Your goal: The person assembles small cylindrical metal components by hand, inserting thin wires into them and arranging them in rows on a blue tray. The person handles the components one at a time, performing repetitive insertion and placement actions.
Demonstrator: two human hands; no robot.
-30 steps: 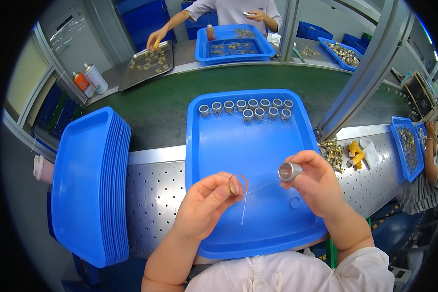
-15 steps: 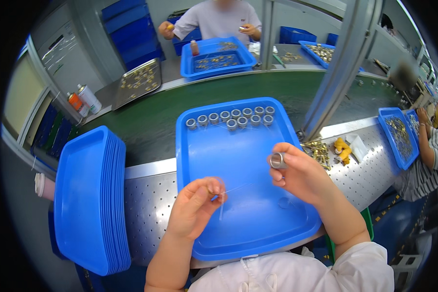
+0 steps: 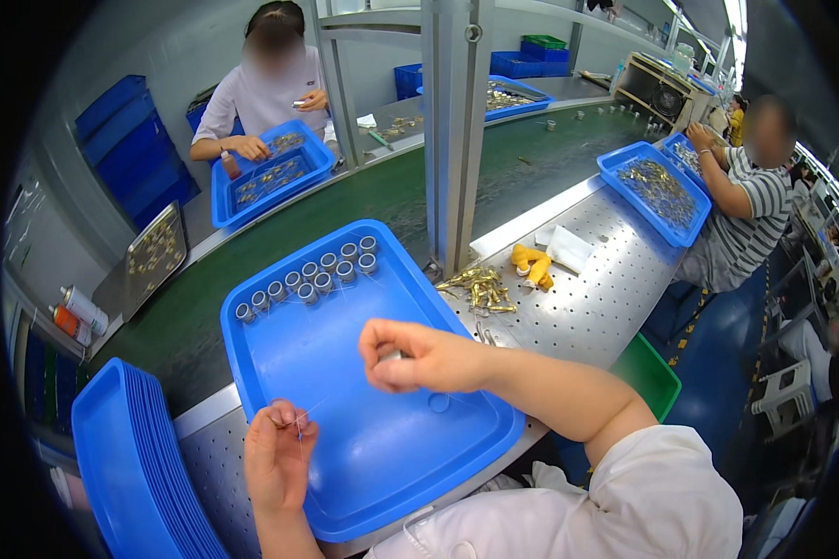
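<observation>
- Head view, left: two cylindrical spray cans [image 3: 85, 310], white and orange, are labelled too small to read.
- Centre left: twelve short grey metal cylinders [image 3: 323, 282], rows of eight and four, are held in a blue rectangular plastic tray [image 3: 317, 363].
- Lower left: a thin clear strand [image 3: 300, 438] is pinched by the left hand [image 3: 278, 456].
- Centre: a silvery metal piece [image 3: 393, 355] is enclosed by the curled right hand [image 3: 421, 360], above the tray.

Most of a metal piece [image 3: 393, 355] is being covered by the right hand [image 3: 424, 360], and the near ends of thin strands [image 3: 315, 407] are being hidden by the left hand [image 3: 278, 458]. The stack of blue trays [image 3: 140, 466] is being cut off by the lower edge.
</observation>
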